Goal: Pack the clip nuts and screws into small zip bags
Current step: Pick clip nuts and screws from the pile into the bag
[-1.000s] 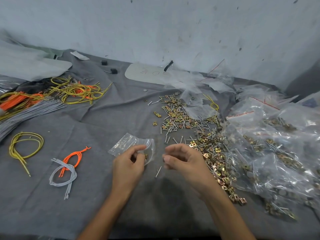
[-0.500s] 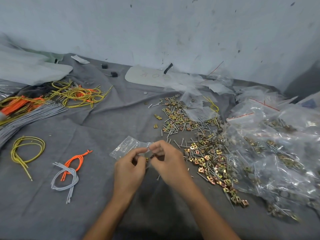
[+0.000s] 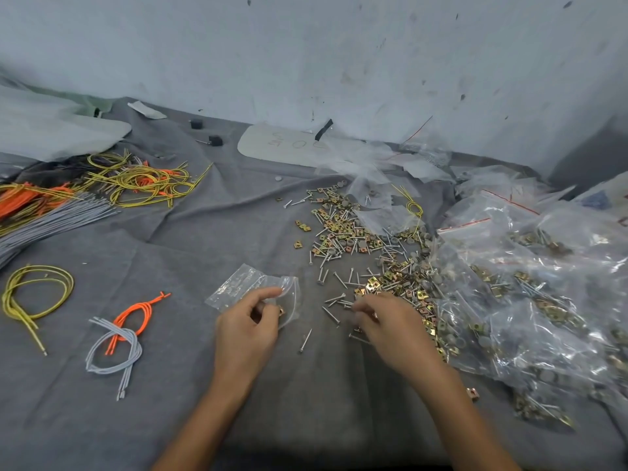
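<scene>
Left hand (image 3: 246,334) pinches the bag (image 3: 238,283) by its mouth, while the blurred right hand (image 3: 390,326) touches the screws (image 3: 334,298), grip unclear.

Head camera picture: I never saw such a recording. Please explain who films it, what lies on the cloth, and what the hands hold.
No machine is here. A person wears one camera on the head, so you look down at their own two hands. The left hand pinches a small zip bag. The right hand reaches into the loose pile of clip nuts and screws; blur hides whether it grips anything. On the grey cloth also lie filled bags at the right and coloured cords at the left.
</scene>
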### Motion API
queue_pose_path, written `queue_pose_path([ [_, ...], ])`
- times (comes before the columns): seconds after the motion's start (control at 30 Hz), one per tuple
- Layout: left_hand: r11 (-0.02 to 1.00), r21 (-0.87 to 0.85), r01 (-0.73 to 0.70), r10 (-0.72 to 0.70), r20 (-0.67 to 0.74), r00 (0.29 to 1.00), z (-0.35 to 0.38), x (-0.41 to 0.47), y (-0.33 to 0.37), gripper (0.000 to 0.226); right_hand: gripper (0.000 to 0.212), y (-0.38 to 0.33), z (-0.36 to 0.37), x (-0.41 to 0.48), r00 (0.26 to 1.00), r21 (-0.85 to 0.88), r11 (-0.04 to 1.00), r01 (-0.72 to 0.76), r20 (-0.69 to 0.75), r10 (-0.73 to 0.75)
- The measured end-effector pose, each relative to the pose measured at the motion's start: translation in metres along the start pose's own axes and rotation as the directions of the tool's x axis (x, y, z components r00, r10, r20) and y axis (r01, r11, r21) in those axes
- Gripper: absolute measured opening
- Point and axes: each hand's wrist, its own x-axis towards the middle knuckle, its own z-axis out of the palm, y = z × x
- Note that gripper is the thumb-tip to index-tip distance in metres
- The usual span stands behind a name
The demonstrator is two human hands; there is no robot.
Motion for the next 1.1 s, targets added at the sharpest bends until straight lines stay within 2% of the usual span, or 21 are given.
queue_pose_path([
  [0.1,1.0,-0.002,0.006,-0.006,-0.009,1.0,0.0,0.0,0.002,0.03,0.012,0.011,0.002,-0.005,0.995,-0.047,0.999,-0.005,0.104,0.01],
  [0.2,1.0,0.004,0.009,-0.009,-0.007,1.0,0.0,-0.001,0.004,0.029,0.007,0.011,0.007,-0.009,0.997,-0.015,1.0,0.001,0.079,0.0],
  [0.3,1.0,0.014,0.022,-0.022,0.001,1.0,-0.002,-0.002,0.005,0.029,0.013,0.007,0.009,-0.009,0.998,0.033,0.999,-0.001,0.056,0.0],
  [0.5,0.999,0.028,0.031,-0.031,0.001,1.0,-0.002,-0.002,0.008,0.029,0.009,-0.035,0.008,-0.006,0.998,0.367,0.928,0.065,-0.032,-0.057],
  [0.67,0.999,0.041,0.01,-0.01,0.008,1.0,-0.004,-0.004,0.01,0.028,0.007,-0.076,0.02,0.003,0.992,0.503,0.855,0.128,-0.086,-0.097],
  [0.83,0.999,0.047,0.022,-0.022,0.012,1.0,-0.006,-0.005,0.013,0.024,0.006,-0.086,0.028,0.014,0.983,0.407,0.896,0.178,-0.107,-0.147],
  [0.9,0.999,0.029,0.039,-0.039,0.006,0.999,-0.007,-0.004,0.016,0.024,0.017,-0.082,0.027,0.016,0.97,0.327,0.918,0.225,-0.159,-0.182],
  [1.0,1.0,0.007,-0.014,0.014,0.04,0.999,-0.014,-0.008,0.025,0.019,0.047,-0.076,0.022,0.018,0.971,0.268,0.934,0.237,-0.058,-0.23],
  [1.07,0.998,0.016,-0.068,0.067,0.069,0.995,-0.02,-0.01,0.031,0.021,0.051,-0.077,0.019,0.019,0.966,0.291,0.924,0.247,-0.004,-0.257],
  [1.1,0.995,0.024,-0.099,0.097,0.082,0.992,-0.025,-0.011,0.033,0.022,0.045,-0.078,0.017,0.018,0.965,0.316,0.915,0.251,-0.006,-0.262],
])
